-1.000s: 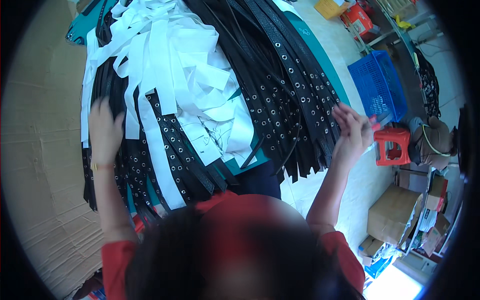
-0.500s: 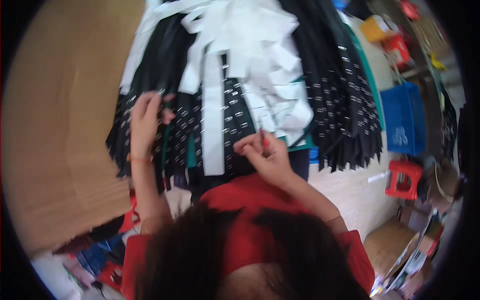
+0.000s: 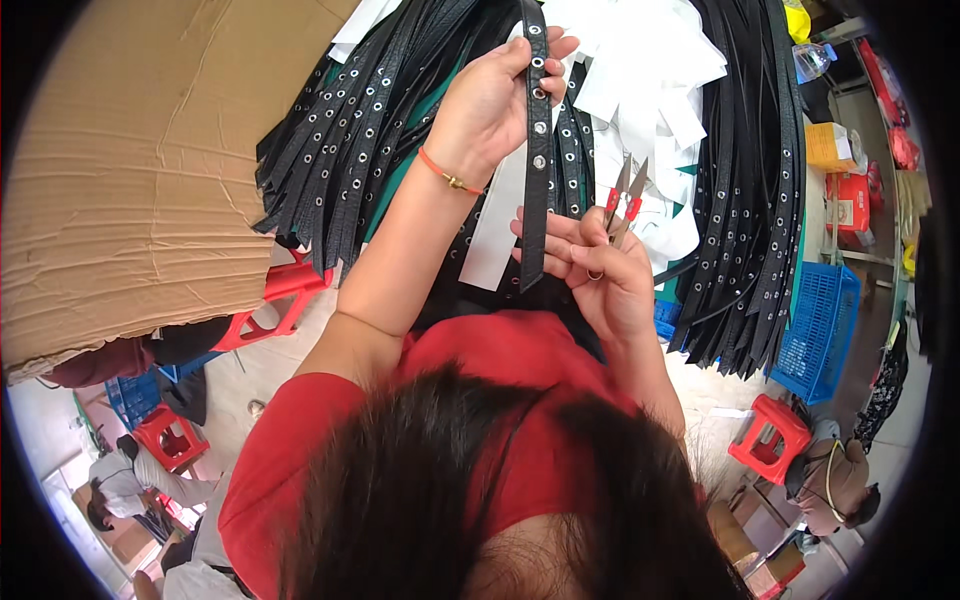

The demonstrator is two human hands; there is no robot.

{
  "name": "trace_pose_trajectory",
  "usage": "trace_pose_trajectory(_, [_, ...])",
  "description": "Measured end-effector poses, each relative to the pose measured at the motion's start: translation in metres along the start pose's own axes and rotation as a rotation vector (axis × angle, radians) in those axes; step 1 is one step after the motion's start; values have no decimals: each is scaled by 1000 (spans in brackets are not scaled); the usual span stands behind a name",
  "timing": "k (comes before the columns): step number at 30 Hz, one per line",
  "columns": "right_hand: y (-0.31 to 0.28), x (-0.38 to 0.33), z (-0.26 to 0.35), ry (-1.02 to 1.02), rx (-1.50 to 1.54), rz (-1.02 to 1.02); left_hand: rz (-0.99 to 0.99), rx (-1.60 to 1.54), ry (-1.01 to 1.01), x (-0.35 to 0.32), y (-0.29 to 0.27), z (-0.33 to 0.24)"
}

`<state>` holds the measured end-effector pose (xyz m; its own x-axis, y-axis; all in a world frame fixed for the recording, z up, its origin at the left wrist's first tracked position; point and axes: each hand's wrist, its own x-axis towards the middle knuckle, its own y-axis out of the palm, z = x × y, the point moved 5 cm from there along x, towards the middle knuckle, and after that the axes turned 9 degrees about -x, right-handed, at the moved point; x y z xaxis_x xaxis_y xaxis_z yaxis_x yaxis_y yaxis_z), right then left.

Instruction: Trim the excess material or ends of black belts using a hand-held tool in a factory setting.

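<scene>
- Black strap with metal eyelets now runs from our left hand down to our right hand.
- Our left hand no longer hovers at the bunch to its left; it curls round the strap, thumb at the edge, fingers behind.
- Our right hand has come up beside the strap's lower end, some fingers stretched behind it, while the thumb and palm grip the snips, blades parted and pointing away from us.
- White strips lie beyond our right hand, a second bunch to its right.
- We judge that the work narrows to one strap, snips close by.
</scene>
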<state>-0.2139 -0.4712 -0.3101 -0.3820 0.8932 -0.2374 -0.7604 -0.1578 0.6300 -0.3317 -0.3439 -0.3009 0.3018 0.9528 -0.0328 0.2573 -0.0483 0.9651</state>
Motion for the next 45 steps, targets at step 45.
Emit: trace_pose_trajectory(45, [-158,-245,25,-239,-2250,-857,-105,558,310,38,112,-48])
